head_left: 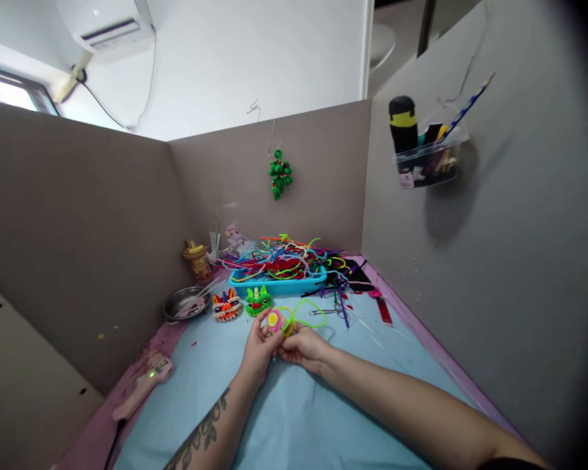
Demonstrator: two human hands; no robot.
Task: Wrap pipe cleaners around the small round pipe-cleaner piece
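A small pink piece with a yellow centre (275,320), seemingly made of fuzzy pipe cleaner, is pinched by my left hand (261,346). My right hand (304,346) closes around its right side, where yellow-green pipe cleaner (313,304) loops out over the table. The fingertips hide the underside of the piece. Just beyond my hands sit two finished-looking pipe cleaner animal heads: a green one (259,301) and an orange and white one (227,305). A pair of scissors (327,312) lies to the right of the loop.
A blue tray (279,286) heaped with coloured pipe cleaners (279,258) stands at the back. On the left are a metal bowl (186,304) and a pink glue gun (147,385) with a lit green light. Grey partitions (318,189) enclose the table; a plastic bin (426,166) hangs on the right.
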